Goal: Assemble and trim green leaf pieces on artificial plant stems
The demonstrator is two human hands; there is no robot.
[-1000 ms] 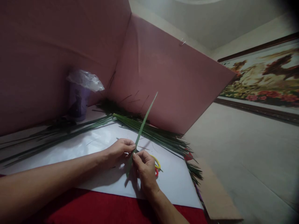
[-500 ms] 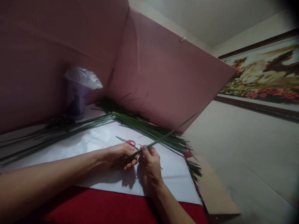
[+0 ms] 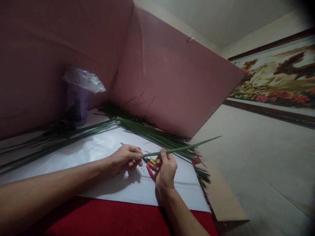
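A long narrow green leaf (image 3: 197,145) stretches between my hands, its pointed tip reaching out to the right. My left hand (image 3: 128,155) pinches the leaf's near end between thumb and fingers. Further along it, my right hand (image 3: 166,169) grips the leaf with the thumb on top. Between and below the hands, pliers (image 3: 151,171) with red and yellow handles appear to lie on the white board (image 3: 182,193). Scissors behind my left hand are mostly hidden, with a bit of red handle (image 3: 139,149) showing.
A bundle of green leaves (image 3: 157,133) lies along the board's far right side, and more leaves (image 3: 73,139) spread left. A purple container (image 3: 78,106) with clear plastic (image 3: 85,80) stands at the back left. Pink panels (image 3: 169,72) rise behind; red cloth (image 3: 118,219) is in front.
My hands have moved apart, the right one sliding along the leaf. The leaf has tilted flatter, and the pliers beneath have come into view. My left hand now covers most of the scissors.
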